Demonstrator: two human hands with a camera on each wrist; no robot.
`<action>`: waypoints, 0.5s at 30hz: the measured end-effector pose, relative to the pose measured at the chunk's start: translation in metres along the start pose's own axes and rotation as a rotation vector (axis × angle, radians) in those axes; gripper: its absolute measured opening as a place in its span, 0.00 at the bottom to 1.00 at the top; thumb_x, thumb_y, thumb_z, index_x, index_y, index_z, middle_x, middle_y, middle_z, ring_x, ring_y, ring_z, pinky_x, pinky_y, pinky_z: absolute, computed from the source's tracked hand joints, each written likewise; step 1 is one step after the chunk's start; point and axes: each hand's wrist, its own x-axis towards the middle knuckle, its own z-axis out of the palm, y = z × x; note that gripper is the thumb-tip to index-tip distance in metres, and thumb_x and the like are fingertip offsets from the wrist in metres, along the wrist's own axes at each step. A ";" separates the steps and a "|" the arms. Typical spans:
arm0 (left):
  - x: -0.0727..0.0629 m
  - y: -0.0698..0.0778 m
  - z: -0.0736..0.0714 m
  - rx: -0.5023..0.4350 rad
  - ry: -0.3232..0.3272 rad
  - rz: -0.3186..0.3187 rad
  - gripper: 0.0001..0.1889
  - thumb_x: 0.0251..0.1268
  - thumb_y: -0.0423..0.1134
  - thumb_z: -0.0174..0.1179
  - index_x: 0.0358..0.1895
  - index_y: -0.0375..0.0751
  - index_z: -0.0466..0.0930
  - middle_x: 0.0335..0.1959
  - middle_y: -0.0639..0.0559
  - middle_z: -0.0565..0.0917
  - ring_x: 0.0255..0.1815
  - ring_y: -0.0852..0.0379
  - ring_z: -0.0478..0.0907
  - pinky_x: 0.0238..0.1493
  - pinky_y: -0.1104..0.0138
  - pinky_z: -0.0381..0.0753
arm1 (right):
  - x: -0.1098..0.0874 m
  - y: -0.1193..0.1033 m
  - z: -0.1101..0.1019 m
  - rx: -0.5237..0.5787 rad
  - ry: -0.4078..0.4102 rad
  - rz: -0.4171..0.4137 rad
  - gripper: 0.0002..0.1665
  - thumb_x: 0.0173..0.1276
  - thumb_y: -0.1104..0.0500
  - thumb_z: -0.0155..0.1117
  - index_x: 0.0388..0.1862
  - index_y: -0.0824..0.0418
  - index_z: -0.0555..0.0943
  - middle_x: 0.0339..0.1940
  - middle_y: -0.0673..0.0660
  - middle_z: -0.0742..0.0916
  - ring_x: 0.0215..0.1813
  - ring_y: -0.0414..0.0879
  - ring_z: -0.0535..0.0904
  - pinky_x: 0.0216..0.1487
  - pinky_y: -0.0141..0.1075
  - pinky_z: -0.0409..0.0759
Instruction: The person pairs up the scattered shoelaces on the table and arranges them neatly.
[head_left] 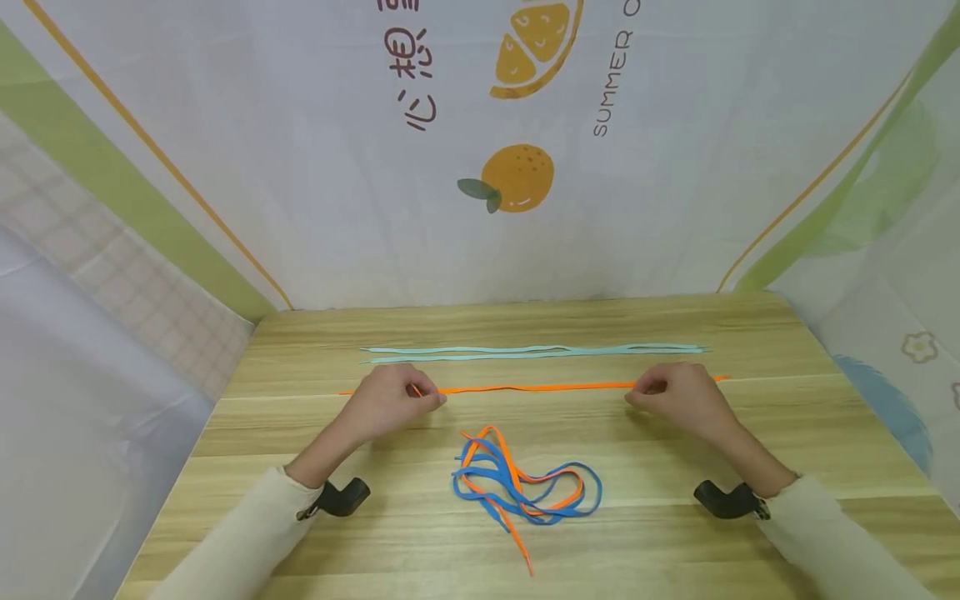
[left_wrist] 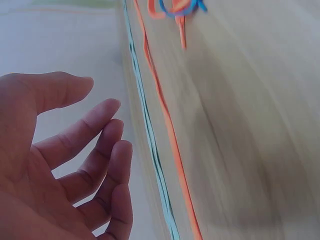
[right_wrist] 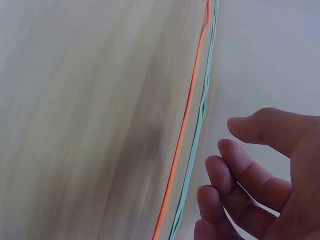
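An orange shoelace (head_left: pixel 540 387) lies stretched nearly straight from left to right across the wooden table. Over its left part hovers my left hand (head_left: pixel 392 398); the left wrist view shows a gap between thumb (left_wrist: pixel 75 92) and loosely bent fingers, with nothing held. My right hand (head_left: pixel 678 398) is over the lace's right part, its thumb (right_wrist: pixel 245 129) likewise apart from relaxed fingers. Just beyond, light teal shoelaces (head_left: pixel 472 357) run side by side, roughly parallel to the orange one. Nearer me, between the forearms, sits a loose tangle of blue shoelace (head_left: pixel 592 492) and orange shoelace (head_left: pixel 517 537).
The wooden table (head_left: pixel 645 550) ends at a white printed cloth (head_left: pixel 360 217) hanging behind it. More cloth hangs along the left and right sides. Each wrist carries a black camera mount (head_left: pixel 345 497) that sticks out inward over the table.
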 end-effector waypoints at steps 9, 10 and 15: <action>0.010 0.021 0.031 -0.002 -0.076 0.091 0.05 0.72 0.42 0.70 0.38 0.50 0.94 0.35 0.63 0.87 0.35 0.64 0.81 0.38 0.63 0.82 | 0.001 -0.034 0.024 -0.040 -0.021 -0.122 0.06 0.64 0.58 0.78 0.27 0.49 0.90 0.28 0.39 0.86 0.31 0.37 0.79 0.35 0.38 0.79; 0.011 0.022 0.034 -0.001 -0.084 0.097 0.05 0.73 0.42 0.70 0.39 0.49 0.94 0.35 0.62 0.88 0.35 0.64 0.82 0.38 0.63 0.82 | 0.001 -0.038 0.027 -0.037 -0.028 -0.128 0.06 0.64 0.58 0.78 0.27 0.49 0.90 0.28 0.39 0.86 0.31 0.37 0.79 0.35 0.38 0.79; 0.018 0.027 0.046 -0.006 -0.133 0.102 0.07 0.75 0.41 0.68 0.44 0.47 0.95 0.36 0.62 0.89 0.36 0.65 0.82 0.40 0.64 0.82 | 0.003 -0.054 0.038 -0.027 -0.065 -0.161 0.07 0.63 0.58 0.80 0.28 0.50 0.89 0.27 0.38 0.85 0.31 0.36 0.78 0.36 0.37 0.79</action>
